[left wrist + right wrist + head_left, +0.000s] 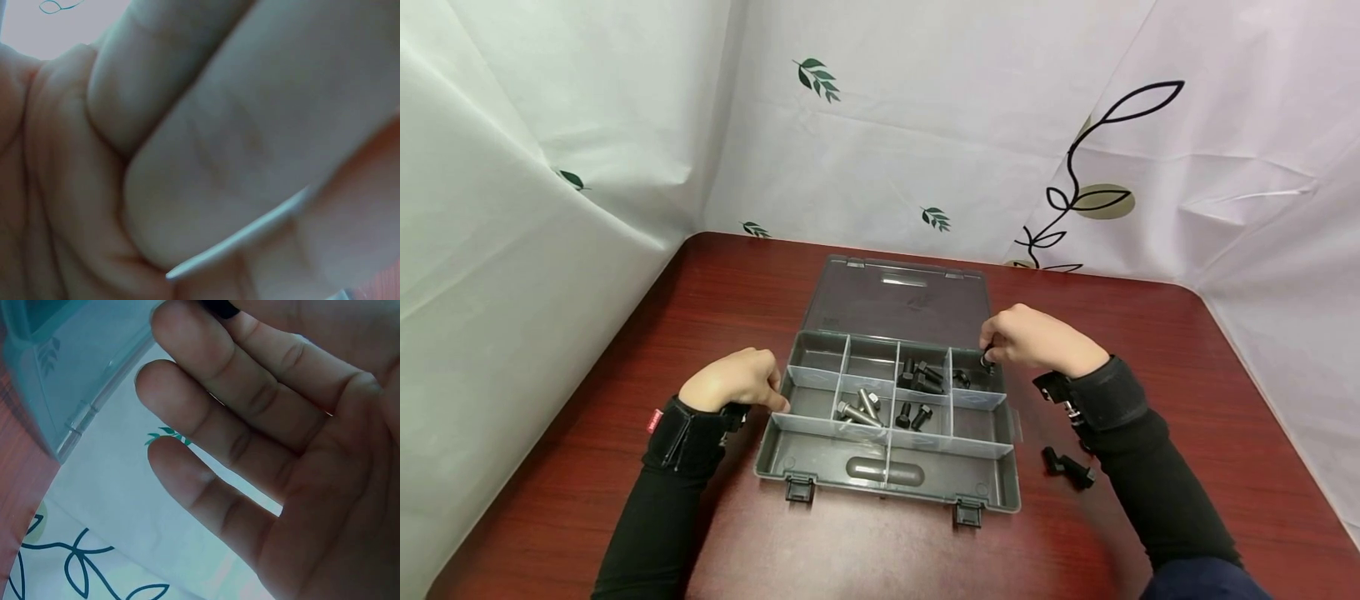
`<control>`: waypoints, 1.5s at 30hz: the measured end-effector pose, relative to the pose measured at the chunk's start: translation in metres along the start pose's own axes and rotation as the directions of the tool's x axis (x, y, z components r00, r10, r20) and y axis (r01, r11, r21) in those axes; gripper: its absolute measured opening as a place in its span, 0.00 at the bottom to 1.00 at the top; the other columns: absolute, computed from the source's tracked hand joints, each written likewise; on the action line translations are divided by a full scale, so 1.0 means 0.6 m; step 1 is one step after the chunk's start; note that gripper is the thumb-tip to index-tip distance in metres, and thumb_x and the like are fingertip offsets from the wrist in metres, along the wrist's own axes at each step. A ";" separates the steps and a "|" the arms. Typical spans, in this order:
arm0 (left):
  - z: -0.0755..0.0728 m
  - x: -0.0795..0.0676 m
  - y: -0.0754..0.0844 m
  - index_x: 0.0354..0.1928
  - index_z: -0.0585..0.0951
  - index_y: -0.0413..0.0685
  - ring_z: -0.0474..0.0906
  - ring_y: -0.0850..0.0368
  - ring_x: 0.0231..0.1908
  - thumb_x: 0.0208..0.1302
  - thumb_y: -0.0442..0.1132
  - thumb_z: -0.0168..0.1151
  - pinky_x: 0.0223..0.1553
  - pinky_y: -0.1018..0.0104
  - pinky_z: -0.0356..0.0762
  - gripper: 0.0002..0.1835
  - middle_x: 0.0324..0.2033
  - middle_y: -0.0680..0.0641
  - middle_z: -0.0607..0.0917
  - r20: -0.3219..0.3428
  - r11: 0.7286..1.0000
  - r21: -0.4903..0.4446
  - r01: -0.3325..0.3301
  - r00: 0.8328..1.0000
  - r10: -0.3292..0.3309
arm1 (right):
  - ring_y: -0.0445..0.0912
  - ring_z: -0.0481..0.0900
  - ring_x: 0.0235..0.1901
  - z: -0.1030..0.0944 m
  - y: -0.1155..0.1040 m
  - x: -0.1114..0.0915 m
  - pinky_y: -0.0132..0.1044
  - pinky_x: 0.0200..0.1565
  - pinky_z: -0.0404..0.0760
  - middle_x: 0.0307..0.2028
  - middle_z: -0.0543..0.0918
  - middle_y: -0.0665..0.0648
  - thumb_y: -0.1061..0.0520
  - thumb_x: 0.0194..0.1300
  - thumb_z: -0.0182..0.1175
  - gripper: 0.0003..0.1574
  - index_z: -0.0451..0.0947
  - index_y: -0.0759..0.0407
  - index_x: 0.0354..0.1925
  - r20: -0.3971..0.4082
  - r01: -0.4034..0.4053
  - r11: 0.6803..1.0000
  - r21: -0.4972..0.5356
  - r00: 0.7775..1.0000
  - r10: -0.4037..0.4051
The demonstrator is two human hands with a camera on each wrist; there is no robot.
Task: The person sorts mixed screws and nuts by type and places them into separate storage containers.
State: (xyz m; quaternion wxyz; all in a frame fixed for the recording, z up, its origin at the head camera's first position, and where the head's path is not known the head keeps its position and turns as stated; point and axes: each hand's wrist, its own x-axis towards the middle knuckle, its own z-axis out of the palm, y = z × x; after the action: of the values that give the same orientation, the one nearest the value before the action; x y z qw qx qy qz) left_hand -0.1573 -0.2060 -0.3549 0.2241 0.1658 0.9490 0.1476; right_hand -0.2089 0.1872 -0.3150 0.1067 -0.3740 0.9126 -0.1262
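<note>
A grey plastic compartment box [820, 454] lies on the table with its lid folded back. My left hand [737, 381] grips the box's left wall, its fingers curled in the left wrist view [206, 144]. Over the back right compartment, my right hand [1037, 337] pinches a small black part [220, 307] between thumb and forefinger; the fingers mostly hide its shape. Black nuts [961, 379] lie in that compartment. Black bolts [928, 383] fill the one to its left, shorter black bolts [921, 417] the one in front. Silver bolts [857, 412] occupy a middle compartment.
More black bolts [1075, 472] lie on the red-brown table [1157, 400], right of the box and beside the right forearm. The clear grey lid [902, 300] lies flat behind the box. A white patterned cloth [880, 150] hangs around the table's back and sides.
</note>
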 end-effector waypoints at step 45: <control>-0.002 -0.003 0.004 0.11 0.69 0.54 0.60 0.61 0.18 0.48 0.47 0.68 0.24 0.66 0.59 0.19 0.12 0.58 0.62 0.011 0.999 -0.029 0.018 1.000 -0.018 | 0.59 0.75 0.50 0.012 0.040 -0.062 0.49 0.46 0.73 0.49 0.78 0.65 0.52 0.57 0.62 0.30 0.73 0.67 0.54 0.018 -0.154 0.987 0.039 0.988 0.154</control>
State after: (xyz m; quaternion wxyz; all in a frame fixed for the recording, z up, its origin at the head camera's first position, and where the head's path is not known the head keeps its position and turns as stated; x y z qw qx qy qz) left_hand -0.1558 -0.2050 -0.3523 0.2328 0.1546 0.9470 0.1584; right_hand -0.1966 0.2291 -0.3254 0.1307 -0.3011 0.9352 -0.1332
